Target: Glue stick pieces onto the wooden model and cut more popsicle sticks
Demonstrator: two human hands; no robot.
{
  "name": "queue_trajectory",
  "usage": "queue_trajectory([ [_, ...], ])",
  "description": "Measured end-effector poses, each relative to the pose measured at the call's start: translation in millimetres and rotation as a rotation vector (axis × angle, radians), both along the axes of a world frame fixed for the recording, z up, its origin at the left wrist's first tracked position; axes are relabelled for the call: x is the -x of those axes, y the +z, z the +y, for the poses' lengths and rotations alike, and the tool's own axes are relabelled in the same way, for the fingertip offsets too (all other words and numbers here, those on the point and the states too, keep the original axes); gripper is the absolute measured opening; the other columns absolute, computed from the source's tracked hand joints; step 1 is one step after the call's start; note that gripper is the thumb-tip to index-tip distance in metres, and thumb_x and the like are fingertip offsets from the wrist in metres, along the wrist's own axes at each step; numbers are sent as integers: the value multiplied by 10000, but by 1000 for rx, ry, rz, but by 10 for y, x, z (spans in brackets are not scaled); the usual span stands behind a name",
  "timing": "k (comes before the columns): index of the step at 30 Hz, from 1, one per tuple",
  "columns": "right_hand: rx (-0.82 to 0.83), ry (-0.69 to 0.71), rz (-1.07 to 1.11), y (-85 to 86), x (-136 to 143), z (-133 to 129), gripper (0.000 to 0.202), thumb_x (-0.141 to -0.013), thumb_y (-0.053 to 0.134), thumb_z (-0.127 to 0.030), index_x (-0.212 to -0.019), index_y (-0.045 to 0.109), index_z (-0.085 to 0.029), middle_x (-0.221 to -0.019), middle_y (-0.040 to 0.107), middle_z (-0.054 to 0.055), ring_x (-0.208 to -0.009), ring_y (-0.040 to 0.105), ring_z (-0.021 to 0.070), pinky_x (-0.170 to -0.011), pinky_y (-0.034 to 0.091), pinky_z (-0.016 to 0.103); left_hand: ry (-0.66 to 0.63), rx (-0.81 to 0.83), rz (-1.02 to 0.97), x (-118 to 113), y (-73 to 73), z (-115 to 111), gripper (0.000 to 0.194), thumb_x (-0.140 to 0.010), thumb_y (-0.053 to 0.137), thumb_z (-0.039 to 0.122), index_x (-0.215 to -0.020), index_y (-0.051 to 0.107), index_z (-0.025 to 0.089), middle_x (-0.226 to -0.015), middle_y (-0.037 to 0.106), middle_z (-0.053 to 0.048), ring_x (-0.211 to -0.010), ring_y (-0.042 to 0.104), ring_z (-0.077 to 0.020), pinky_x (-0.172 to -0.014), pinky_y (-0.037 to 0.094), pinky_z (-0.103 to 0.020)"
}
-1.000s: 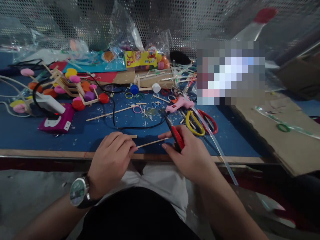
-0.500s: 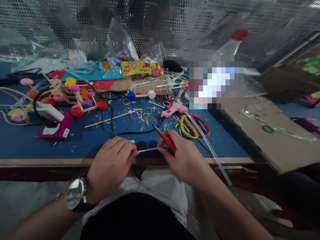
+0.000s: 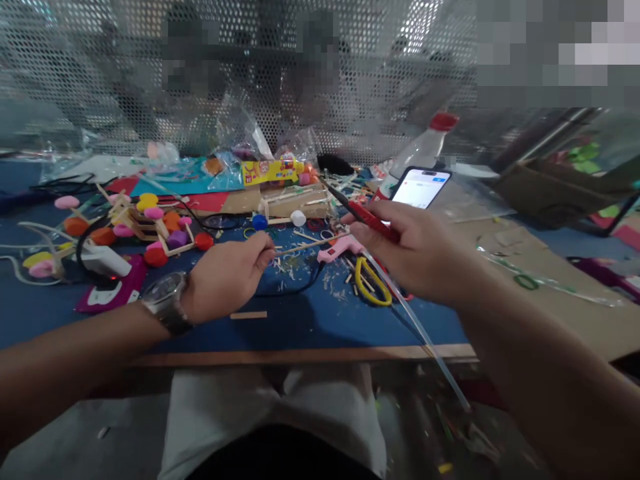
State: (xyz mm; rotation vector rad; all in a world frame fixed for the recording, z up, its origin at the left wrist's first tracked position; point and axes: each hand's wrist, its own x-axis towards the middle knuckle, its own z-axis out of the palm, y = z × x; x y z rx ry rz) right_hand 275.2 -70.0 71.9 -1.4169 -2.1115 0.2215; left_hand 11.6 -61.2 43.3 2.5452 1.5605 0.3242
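My left hand, with a watch on its wrist, pinches one end of a thin wooden stick. The stick runs across to the fingertips of my right hand. Held in that right hand is a red craft knife, its dark tip pointing up and left. Both hands are raised above the blue tabletop. Beneath the right hand lie a pink glue gun with a long clear glue stick and scissors with a yellow handle loop. A short flat wood strip lies near the front edge.
On the left stand a stick structure with coloured discs and a purple power socket with cables. A lit phone leans by a red-capped bottle. Cardboard covers the right; perforated mesh rises behind.
Both hands have moved up and away from the front edge with the stick and knife, the right one farther. The wood strip has come into fuller view. The camera view has tilted up.
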Motion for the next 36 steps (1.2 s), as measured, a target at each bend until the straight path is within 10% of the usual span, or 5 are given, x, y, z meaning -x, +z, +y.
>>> queue_trajectory([
  [7,-75,110,235,-103,49,547,165,-961,504,-265,-993,663,-238,-727,594,11,-636,549,194,-613,439,351,18,51,-419,119,-185,210,320,-1042,309,374,-958,552,183,-765,661,-35,-642,606,-174,-602,422,-281],
  [14,-560,198,-66,-511,144,533,366,-865,585,-140,-1217,659,-211,-1097,634,159,-1032,631,341,-895,527,513,-62,70,-256,201,-292,190,281,-1012,409,300,-989,673,206,-864,762,-28,-756,696,-197,-653,424,-285],
  [30,-632,230,-255,-651,118,467,115,-885,755,-264,-979,690,-268,-942,662,89,-1002,594,302,-854,529,465,24,98,-366,232,-340,259,305,-1054,387,333,-898,612,200,-688,638,22,-598,572,-139,-592,354,-267],
  [36,-331,536,-451,-649,173,459,199,-1013,527,-269,-1029,682,-146,-780,714,53,-636,633,197,-589,465,347,21,34,-467,232,-332,249,308,-1064,384,315,-882,604,198,-643,556,46,-528,486,-104,-543,351,-244],
])
